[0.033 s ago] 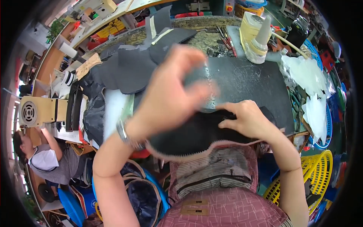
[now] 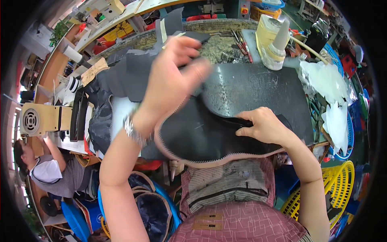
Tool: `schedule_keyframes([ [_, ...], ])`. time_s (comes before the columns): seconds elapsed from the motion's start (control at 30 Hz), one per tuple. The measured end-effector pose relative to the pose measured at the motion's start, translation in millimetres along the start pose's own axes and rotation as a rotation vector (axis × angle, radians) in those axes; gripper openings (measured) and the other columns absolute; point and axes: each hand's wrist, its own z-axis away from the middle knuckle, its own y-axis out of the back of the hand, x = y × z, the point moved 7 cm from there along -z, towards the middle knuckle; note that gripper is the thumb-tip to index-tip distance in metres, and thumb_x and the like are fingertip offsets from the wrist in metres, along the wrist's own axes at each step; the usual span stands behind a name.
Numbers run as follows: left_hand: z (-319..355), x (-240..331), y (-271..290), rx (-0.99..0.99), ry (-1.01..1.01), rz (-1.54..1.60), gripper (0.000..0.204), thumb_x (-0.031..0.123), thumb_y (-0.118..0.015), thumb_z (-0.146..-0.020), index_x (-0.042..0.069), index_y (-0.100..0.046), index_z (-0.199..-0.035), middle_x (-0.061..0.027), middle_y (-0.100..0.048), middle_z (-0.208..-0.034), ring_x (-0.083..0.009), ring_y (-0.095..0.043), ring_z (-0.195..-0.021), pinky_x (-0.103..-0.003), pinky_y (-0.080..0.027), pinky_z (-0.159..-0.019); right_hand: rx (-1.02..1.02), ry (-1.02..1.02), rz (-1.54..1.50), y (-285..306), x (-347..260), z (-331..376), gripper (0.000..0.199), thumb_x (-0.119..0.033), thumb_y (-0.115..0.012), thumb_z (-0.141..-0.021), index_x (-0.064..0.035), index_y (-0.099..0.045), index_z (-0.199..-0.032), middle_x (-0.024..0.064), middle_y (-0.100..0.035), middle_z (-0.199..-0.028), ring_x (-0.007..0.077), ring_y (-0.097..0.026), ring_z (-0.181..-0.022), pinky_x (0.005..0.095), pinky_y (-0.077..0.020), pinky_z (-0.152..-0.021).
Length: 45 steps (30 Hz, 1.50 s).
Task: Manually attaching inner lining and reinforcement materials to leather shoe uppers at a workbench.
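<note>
A black leather-like piece with a pinkish, zigzag-cut border lies across the near side of a dark work board. My right hand pinches its upper edge, the thumb below and fingers above. Over the piece's left end hovers my left hand, its fingers loosely curled, the thumb apart and somewhat blurred. Nothing shows in its grasp. Past those fingertips, a thin pale strip is partly covered by the hand. Flat dark grey pieces lie stacked left of the left wrist.
A cream glue bottle with a grey cone nozzle stands beyond the board, near several slim tools. At right are white sheets and a yellow basket. A person sits at far left by a machine.
My left hand has moved left and away from me, uncovering more of the black piece's left end. My right hand keeps its pinch in nearly the same place.
</note>
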Motion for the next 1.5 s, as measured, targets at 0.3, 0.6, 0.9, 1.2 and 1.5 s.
schedule_keyframes([
  [0.3,-45.6,-191.1,77.1,0.419,0.032,-0.834,0.016,0.018,-0.052,-0.079,0.006,-0.063,-0.076,-0.0183,-0.061,-0.072,-0.0375,-0.059,-0.067,-0.046,-0.047,-0.065,-0.264,-0.021,0.072,-31.4,0.7,-5.6,0.038,-0.039,-0.065,-0.073,-0.0062,-0.062,-0.093,0.0188,-0.062,-0.072,0.0365,-0.06,-0.07,0.045,-0.0466,-0.065],
  [0.6,5.7,-1.8,91.3,0.345,-0.548,-1.11,0.02,0.002,-0.057,-0.076,0.006,-0.061,-0.096,-0.0132,-0.062,-0.075,-0.0259,-0.062,-0.067,-0.035,-0.048,-0.058,-0.244,0.039,-0.16,-35.6,-13.6,15.6,0.033,-0.022,-0.062,-0.075,-0.0053,-0.055,-0.103,0.0189,-0.059,-0.069,0.036,-0.059,-0.065,0.0456,-0.0457,-0.062],
  [0.9,-34.9,-57.7,123.9,0.321,-0.213,-0.916,0.016,0.016,-0.054,-0.083,0.004,-0.062,-0.089,-0.0198,-0.061,-0.079,-0.0348,-0.061,-0.075,-0.042,-0.047,-0.063,0.079,0.766,0.219,-11.8,-101.8,-111.7,0.029,-0.027,-0.062,-0.07,-0.0017,-0.067,-0.083,0.0157,-0.051,-0.116,0.0323,-0.048,-0.108,0.0423,-0.0404,-0.089],
  [1.2,-38.5,13.6,249.0,0.559,-0.188,-1.003,0.024,0.02,-0.051,-0.088,0.0,-0.062,-0.096,-0.0148,-0.064,-0.079,-0.0229,-0.061,-0.072,-0.03,-0.046,-0.069,-0.369,0.26,-0.12,-75.4,-3.2,-287.1,0.042,-0.02,-0.066,-0.073,0.0066,-0.059,-0.104,0.0161,-0.046,-0.129,0.0281,-0.046,-0.116,0.0326,-0.0339,-0.097],
  [1.5,30.6,95.7,109.0,0.292,-0.684,-1.22,0.015,0.005,-0.051,-0.08,0.008,-0.056,-0.093,-0.0111,-0.06,-0.07,-0.0266,-0.06,-0.06,-0.036,-0.045,-0.051,-0.153,0.729,-0.279,4.0,-108.8,-68.1,0.037,-0.012,-0.059,-0.077,-0.005,-0.052,-0.112,0.019,-0.061,-0.094,0.0363,-0.058,-0.085,0.0408,-0.0456,-0.075],
])
